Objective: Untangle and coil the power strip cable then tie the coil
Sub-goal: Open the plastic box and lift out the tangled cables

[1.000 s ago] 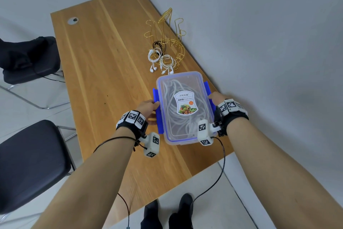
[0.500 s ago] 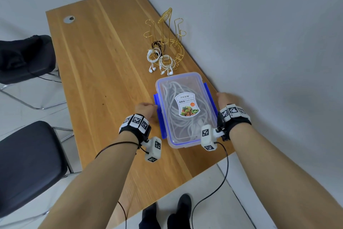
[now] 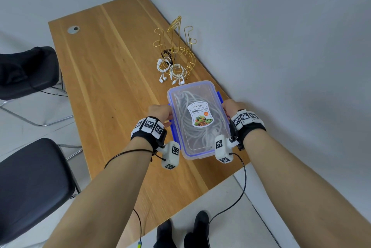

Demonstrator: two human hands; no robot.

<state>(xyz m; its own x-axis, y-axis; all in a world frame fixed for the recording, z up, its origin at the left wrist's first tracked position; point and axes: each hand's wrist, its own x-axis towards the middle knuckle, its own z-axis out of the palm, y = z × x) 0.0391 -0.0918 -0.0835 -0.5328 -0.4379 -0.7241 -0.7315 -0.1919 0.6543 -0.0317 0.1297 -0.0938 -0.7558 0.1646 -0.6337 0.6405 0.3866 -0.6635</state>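
Nearest the viewer, the clear box (image 3: 197,119) sits at the table's (image 3: 112,79) near right corner, its long axis running straight away from the person. The left hand (image 3: 159,112) presses on the box's left side, fingers on the blue latch (image 3: 173,127); the right hand (image 3: 230,107) does the same on the right side. Each hand grips the box, though the fingertips are hidden, so how tightly I cannot tell. The white cable (image 3: 192,125) lies tangled inside the box, under the closed lid, midway between both hands, equally near to each. Opening the latches looks like the step in hand. Beyond the box lie white earphones (image 3: 170,71) and a gold wire stand (image 3: 176,47).
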